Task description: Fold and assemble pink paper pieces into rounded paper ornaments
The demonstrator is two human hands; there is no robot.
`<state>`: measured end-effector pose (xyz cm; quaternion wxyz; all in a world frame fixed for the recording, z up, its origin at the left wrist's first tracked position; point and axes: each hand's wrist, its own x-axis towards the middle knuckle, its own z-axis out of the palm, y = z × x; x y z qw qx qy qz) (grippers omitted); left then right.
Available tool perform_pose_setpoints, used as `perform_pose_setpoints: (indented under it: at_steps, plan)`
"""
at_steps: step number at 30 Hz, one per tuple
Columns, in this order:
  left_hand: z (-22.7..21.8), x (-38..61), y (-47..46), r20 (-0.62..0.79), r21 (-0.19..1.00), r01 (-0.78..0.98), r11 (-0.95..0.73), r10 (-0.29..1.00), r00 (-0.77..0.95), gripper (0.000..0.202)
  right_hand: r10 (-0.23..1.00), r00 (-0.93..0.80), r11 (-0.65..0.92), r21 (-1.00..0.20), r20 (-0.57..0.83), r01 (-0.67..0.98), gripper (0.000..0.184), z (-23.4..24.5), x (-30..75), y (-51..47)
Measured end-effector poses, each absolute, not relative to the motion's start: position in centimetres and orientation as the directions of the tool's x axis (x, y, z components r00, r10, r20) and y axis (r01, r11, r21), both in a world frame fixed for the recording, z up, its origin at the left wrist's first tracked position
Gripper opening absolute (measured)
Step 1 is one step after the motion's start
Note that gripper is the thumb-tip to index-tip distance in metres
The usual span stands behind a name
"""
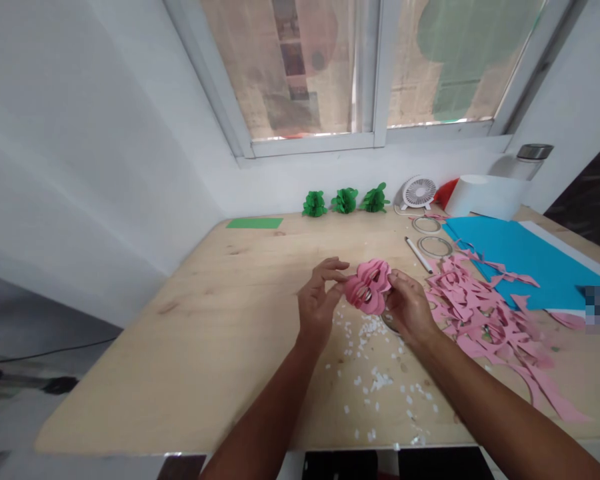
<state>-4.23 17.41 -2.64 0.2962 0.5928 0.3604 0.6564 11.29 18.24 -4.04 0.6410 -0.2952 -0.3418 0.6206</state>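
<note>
Above the middle of the wooden table point(205, 333), a layered pink paper flower point(375, 287) is held up between both hands, its petals partly fanned apart. My left hand point(321, 297) pinches its left edge between thumb and forefinger, the other fingers loosely raised. The right edge is gripped by my right hand point(410, 303), with thumb and fingers closed on the paper. Beneath the right hand, a dark round object point(391, 323) shows only in part. Small white paper bits point(377, 380) lie scattered on the tabletop below the flower.
Pink paper scraps point(473, 307) and blue sheets point(520, 257) cover the right side. Behind are a marker point(419, 255), tape rings point(434, 247), a small white fan point(419, 193) and three green paper shapes point(344, 200). A green strip point(255, 223) lies back left.
</note>
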Motion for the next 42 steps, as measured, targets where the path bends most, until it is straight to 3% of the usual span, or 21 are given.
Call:
perform_pose_setpoints:
  at_steps: [3, 7, 11, 13, 15, 18, 20, 32, 42]
  plan:
    - [-3.0, -5.0, 18.3, 0.436, 0.889, -0.026, -0.457, 0.863, -0.256, 0.013, 0.993, -0.065, 0.051, -0.847, 0.100, -0.529, 0.018, -4.1, 11.2, 17.9]
    - [-3.4, -5.8, 19.3, 0.315, 0.949, 0.101, -0.300, 0.868, -0.385, 0.031, 0.987, -0.114, 0.050, -0.896, 0.111, -0.441, 0.017, -4.6, 11.1, 17.7]
    - [-3.3, -5.9, 19.1, 0.484, 0.866, 0.324, -0.382, 0.804, -0.346, 0.018, 0.985, -0.121, 0.079, -0.939, 0.126, -0.335, 0.021, -5.0, 11.2, 17.8]
    - [-2.8, -5.6, 18.5, 0.627, 0.766, 0.377, -0.521, 0.735, -0.259, 0.026, 0.982, -0.116, 0.111, -0.954, 0.148, -0.280, 0.022, -5.0, 11.2, 17.7]
    - [-2.2, -5.0, 17.7, 0.749, 0.628, 0.412, -0.660, 0.656, -0.093, 0.015, 0.979, -0.129, 0.125, -0.966, 0.157, -0.225, 0.024, -4.9, 11.2, 17.6]
    - [-1.6, -4.0, 16.8, 0.824, 0.458, 0.451, -0.766, 0.556, 0.108, 0.011, 0.973, -0.174, 0.122, -0.978, 0.152, -0.170, 0.026, -4.7, 11.2, 17.3]
    - [-1.6, -3.6, 16.5, 0.847, 0.393, 0.501, -0.771, 0.515, 0.129, 0.011, 0.968, -0.189, 0.141, -0.979, 0.167, -0.148, 0.025, -4.7, 11.2, 17.2]
    - [-1.5, -3.5, 16.2, 0.834, 0.365, 0.615, -0.699, 0.539, 0.117, 0.008, 0.962, -0.176, 0.201, -0.978, 0.208, -0.058, 0.027, -4.4, 11.2, 17.1]
    - [-1.9, -3.7, 16.5, 0.841, 0.329, 0.657, -0.678, 0.526, 0.122, 0.017, 0.956, -0.204, 0.213, -0.977, 0.212, -0.019, 0.027, -4.0, 11.1, 16.9]
